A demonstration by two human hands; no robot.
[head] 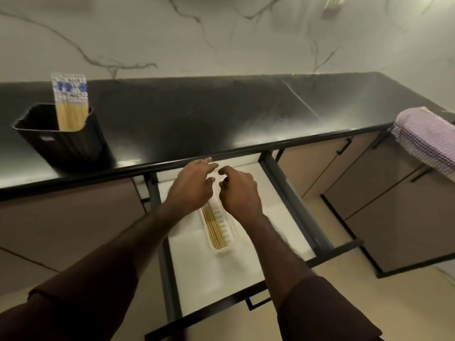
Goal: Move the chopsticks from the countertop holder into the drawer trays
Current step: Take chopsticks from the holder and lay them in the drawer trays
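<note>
One view only, from the head camera, wide and looking down. Several chopsticks (215, 228) already laid lengthwise in a white slotted tray (225, 251) at centre frame, inside the open drawer (290, 222) with its pale lining. Just above the tray's far end, left hand (192, 187) with fingers stretched forward toward the counter edge, holding nothing visible; right hand (237, 189) close beside it, fingers loosely curled, nothing seen between them, though motion blur makes a fine pinch hard to rule out. Upper left of the frame: black holder (61, 141) on the dark countertop (197, 114), a good bundle of chopsticks with blue-and-white patterned tops (70, 104) standing in it, well apart from the drawer. At the right edge, a striped cloth (423, 141) draped over the counter corner. Judged from this: partly done, one batch placed, a large share left to carry over.
</note>
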